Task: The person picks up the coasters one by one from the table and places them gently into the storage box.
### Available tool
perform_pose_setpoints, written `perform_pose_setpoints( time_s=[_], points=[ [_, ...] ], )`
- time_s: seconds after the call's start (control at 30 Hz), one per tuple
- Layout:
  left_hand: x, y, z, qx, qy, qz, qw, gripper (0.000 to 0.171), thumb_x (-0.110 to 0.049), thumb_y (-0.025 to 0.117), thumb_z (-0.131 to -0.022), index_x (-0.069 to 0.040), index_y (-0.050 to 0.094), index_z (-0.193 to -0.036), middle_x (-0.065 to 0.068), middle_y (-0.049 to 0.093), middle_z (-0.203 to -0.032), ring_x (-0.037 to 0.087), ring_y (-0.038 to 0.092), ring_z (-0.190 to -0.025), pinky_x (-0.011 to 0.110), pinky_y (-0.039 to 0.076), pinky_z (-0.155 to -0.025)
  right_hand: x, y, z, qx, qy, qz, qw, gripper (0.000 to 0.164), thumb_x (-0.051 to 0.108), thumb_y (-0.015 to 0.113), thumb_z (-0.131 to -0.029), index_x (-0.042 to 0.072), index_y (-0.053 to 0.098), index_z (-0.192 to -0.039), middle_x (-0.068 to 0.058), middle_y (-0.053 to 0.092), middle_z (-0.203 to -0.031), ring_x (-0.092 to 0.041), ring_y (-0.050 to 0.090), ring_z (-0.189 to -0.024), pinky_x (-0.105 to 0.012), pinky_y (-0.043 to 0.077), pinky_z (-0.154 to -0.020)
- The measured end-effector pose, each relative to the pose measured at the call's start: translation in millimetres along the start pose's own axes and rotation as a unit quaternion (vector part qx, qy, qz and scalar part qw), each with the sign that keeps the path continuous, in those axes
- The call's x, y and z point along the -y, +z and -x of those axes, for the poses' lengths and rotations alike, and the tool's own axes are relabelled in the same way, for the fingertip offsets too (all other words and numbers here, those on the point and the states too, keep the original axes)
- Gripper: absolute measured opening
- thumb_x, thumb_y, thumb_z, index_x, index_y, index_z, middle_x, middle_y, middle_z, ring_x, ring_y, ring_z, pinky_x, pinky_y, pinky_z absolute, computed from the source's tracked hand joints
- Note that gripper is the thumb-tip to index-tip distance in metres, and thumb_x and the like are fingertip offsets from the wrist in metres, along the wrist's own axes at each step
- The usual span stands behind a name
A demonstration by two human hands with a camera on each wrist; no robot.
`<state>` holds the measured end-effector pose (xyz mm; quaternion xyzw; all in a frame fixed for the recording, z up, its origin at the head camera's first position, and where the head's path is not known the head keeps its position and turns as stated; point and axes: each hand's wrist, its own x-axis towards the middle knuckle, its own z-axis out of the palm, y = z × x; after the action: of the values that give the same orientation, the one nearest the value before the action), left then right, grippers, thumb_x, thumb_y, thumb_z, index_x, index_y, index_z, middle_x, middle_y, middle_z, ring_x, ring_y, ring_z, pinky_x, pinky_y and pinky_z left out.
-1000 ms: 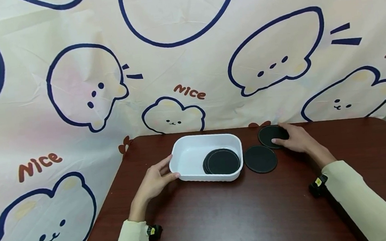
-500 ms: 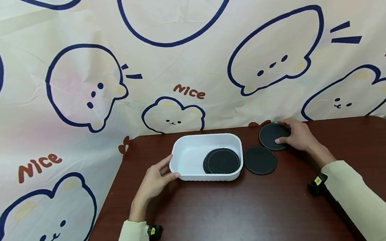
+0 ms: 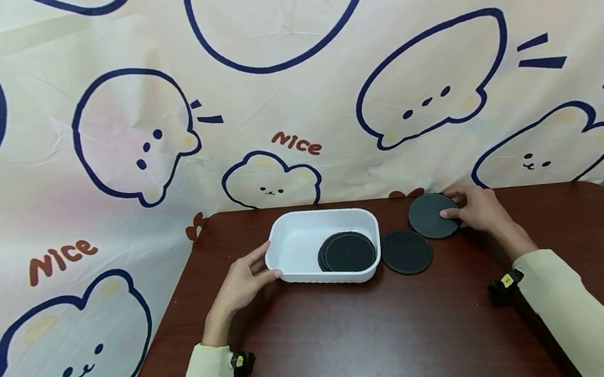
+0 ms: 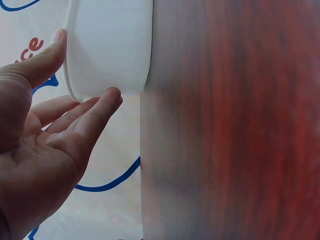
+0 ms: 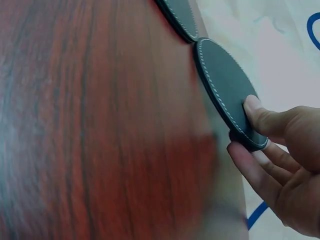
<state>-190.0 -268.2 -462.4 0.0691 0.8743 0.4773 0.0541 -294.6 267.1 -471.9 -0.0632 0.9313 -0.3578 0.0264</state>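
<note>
My right hand [image 3: 479, 210] pinches the right edge of a round black coaster [image 3: 425, 215], thumb on top and fingers underneath. White stitching rings this coaster in the right wrist view, where its held edge is tipped up from the table. A second black coaster [image 3: 407, 252] lies flat on the table just in front of it. The white rectangular container [image 3: 292, 238] stands to the left, with a stack of black coasters [image 3: 350, 252] at its right end. At the container's left end, my left hand [image 3: 241, 286] touches the wall with fairly straight fingers and thumb.
The dark brown wooden table [image 3: 346, 343] ends at the back against a pale cloth [image 3: 344, 172] printed with blue-outlined bears. The container and the coasters sit close to that rear edge.
My right hand has shifted slightly right with the far coaster, whose top now looks lighter and more tilted. The near coaster has moved slightly forward. My left hand stays at the container.
</note>
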Motion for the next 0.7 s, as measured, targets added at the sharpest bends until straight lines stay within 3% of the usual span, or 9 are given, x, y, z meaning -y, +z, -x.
perform_pose_setpoints(
  time_s=[0.3,0.6,0.7],
  points=[
    [0.6,0.1,-0.4,0.000,0.000,-0.003,1.0000,0.080,-0.014,0.082,-0.096,-0.007,0.041,-0.165,0.024,0.046,-0.166,0.041,0.058,-0.144,0.044,0.059,-0.104,-2,-14,13,0.033,0.030,-0.081,0.996,0.051,0.010,0.067,-0.107,-0.008,0.051,-0.151,-0.041,0.060,-0.137,-0.023,0.080,-0.084,-0.037,0.068,-0.069],
    [-1.0,0.2,-0.4,-0.002,-0.003,-0.005,1.0000,0.081,-0.014,0.082,-0.096,-0.007,0.041,-0.166,0.024,0.047,-0.166,0.040,0.058,-0.144,0.047,0.057,-0.105,-13,-14,23,0.052,0.071,-0.197,0.976,0.059,0.014,0.063,-0.110,-0.006,0.041,-0.160,-0.038,0.055,-0.146,-0.009,0.077,-0.088,-0.037,0.069,-0.081],
    [-1.5,0.4,-0.2,-0.002,-0.004,-0.006,1.0000,0.081,-0.014,0.081,-0.097,-0.006,0.040,-0.166,0.024,0.046,-0.166,0.041,0.058,-0.144,0.047,0.057,-0.105,-15,-13,26,0.057,0.073,-0.232,0.968,0.062,0.016,0.063,-0.110,-0.005,0.038,-0.162,-0.030,0.057,-0.145,-0.006,0.077,-0.091,-0.036,0.068,-0.086]
  ],
)
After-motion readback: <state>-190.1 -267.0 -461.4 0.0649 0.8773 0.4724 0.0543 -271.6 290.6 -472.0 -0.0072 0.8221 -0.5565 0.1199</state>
